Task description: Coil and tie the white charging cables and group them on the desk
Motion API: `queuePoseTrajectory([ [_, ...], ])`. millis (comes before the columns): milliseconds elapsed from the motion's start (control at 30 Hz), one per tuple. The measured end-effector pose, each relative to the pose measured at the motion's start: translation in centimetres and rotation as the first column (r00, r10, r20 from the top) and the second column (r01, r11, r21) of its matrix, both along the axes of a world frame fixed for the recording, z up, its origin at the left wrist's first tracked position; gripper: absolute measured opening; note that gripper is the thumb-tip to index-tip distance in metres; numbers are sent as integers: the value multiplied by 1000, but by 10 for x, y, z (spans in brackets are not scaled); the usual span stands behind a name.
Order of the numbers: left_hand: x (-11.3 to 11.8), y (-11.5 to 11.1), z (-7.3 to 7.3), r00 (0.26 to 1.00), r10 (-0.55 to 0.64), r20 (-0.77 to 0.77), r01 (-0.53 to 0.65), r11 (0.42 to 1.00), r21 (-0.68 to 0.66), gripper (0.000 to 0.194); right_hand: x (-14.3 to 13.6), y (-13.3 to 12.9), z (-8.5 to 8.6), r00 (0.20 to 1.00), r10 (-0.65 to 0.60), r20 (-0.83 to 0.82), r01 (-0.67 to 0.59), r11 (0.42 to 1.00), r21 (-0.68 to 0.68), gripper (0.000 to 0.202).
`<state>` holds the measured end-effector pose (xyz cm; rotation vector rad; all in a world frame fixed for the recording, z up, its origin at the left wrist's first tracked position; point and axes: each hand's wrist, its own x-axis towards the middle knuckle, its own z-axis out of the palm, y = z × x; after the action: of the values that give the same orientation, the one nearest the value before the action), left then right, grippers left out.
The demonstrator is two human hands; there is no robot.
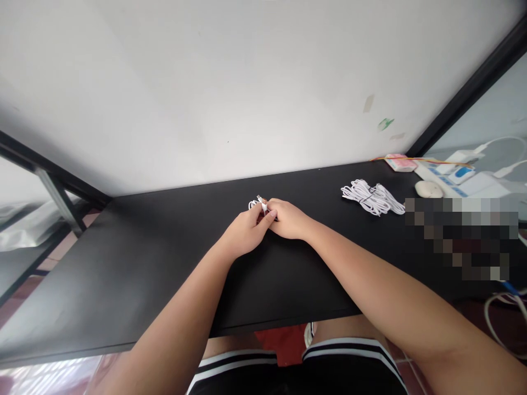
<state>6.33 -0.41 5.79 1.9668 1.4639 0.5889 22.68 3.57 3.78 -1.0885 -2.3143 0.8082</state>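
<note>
Any print in this corner is too small for me to read from here, including the marks on the pink-and-white packet (pixel 400 163) at two o'clock from the hands and on the blue-patched power strip (pixel 438 174) just beyond it. The person's left hand (pixel 246 229) and right hand (pixel 288 218) meet over the smooth, dull black tabletop (pixel 160 263), both closed on a white cable (pixel 264 207). The fingers hide most of it, but a small plug with a metal tip pokes out toward eleven o'clock, beside a thin loop; how each finger grips it I cannot tell. Near three o'clock, well apart from the hands, lies a bundle of glossy white cables (pixel 366 196), looped flat and cinched by a thin dark tie. Past that sits a rounded, pebble-like cream case (pixel 429 189), near chunky white adapters (pixel 459 162), one with a bright blue face. At twelve o'clock rises a matte pale wall (pixel 230 93), with a crumpled green scrap (pixel 386 124) stuck on it toward two
</note>
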Motion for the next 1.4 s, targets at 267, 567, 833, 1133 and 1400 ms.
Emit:
queuePoseTrajectory([
  [267, 1, -2, 3, 1000, -3, -25, 3, 1000, -7, 39, -1, -2, 4, 1000, 18, 4, -18, 1000, -6, 12],
  [567, 2, -5, 6, 999, -2, -43, 2, 1000, -16, 38, 0, -2, 3, 1000, 22, 14, -22, 1000, -11, 11],
  [833, 2, -4, 7, 1000, 0, -30, 0, 1000, -24, 38, 0, 0, 1, 1000, 15, 16, -15, 1000, -18, 11],
  [1133, 1, -3, 5, 999, -10, -33, 9, 1000, -19, 39, 0, 0, 1, 1000, 12, 17, -12, 1000, -18, 12],
  [1400, 0, -4, 6, 999, -13, -30, 13, 1000, -17, 40, 0, 0, 1, 1000, 26, 7, -26, 999, -18, 13],
])
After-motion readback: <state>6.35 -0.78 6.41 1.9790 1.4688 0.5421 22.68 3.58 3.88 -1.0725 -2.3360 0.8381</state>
